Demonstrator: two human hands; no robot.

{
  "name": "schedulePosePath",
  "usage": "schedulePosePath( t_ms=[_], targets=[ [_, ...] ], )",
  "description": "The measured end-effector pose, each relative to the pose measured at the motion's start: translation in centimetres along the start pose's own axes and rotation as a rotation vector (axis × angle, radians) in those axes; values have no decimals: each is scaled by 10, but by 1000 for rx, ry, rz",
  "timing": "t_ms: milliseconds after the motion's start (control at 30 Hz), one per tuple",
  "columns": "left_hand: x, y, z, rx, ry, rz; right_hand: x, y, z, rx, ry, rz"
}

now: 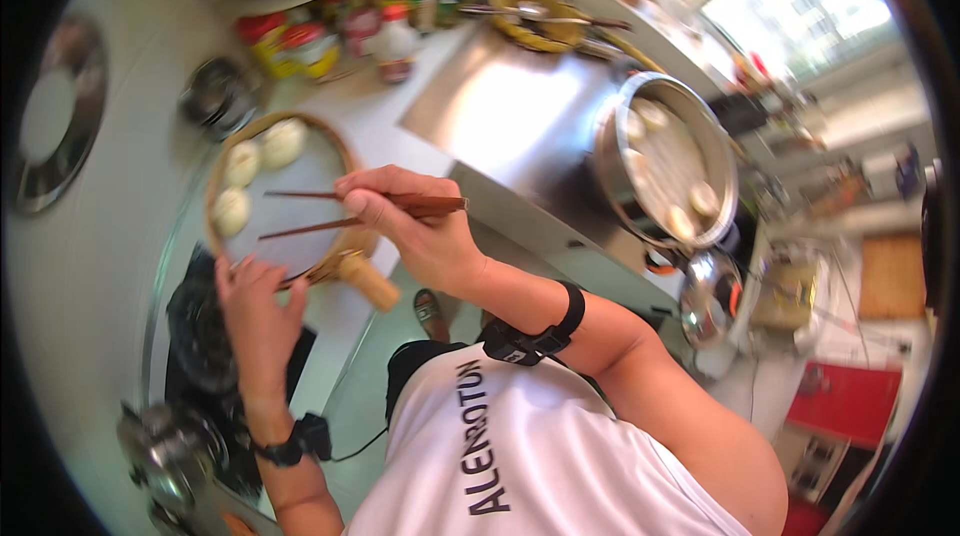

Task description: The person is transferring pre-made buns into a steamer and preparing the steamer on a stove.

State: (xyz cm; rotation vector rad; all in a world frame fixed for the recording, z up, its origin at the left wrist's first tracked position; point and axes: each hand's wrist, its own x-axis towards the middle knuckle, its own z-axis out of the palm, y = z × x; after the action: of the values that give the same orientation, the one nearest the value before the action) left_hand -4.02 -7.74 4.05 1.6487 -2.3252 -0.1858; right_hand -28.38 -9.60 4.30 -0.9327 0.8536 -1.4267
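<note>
My right hand (412, 228) holds a pair of brown chopsticks (307, 230) over a round bamboo steamer basket (341, 142). Their tips are apart, with nothing between them. Three pale steamed buns (232, 211) sit along the basket's left and far side, on a light liner. At the near rim is my left hand (262, 311), fingers spread; whether they press on the rim is unclear. A short wooden handle (371, 282) juts from the basket's near right side. To the right, a steel steamer pot (611, 161) holds several more buns (703, 198).
A gas burner (199, 333) and a metal kettle (169, 453) are at the lower left. Jars and bottles (396, 44) line the back, near a yellow woven basket (510, 18). A shiny metal lid (709, 299) lies below the pot. A glass bowl (219, 97) is behind the steamer.
</note>
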Motion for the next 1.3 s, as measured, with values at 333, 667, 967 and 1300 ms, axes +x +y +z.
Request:
schedulePosePath(
  t_ms=[333, 667, 967, 1300],
  targets=[
    [20, 29, 2, -126, 45, 40, -97, -155, -222, -375, 649, -335],
    [62, 111, 31, -255, -89, 165, -186, -239, -364, -899, 713, -90],
    [74, 154, 47, -291, -148, 171, -188, -211, -393, -1022, 497, -185],
    [74, 181, 68, -293, -174, 190, -180, -210, -418, -908, 544, -230]
  ],
)
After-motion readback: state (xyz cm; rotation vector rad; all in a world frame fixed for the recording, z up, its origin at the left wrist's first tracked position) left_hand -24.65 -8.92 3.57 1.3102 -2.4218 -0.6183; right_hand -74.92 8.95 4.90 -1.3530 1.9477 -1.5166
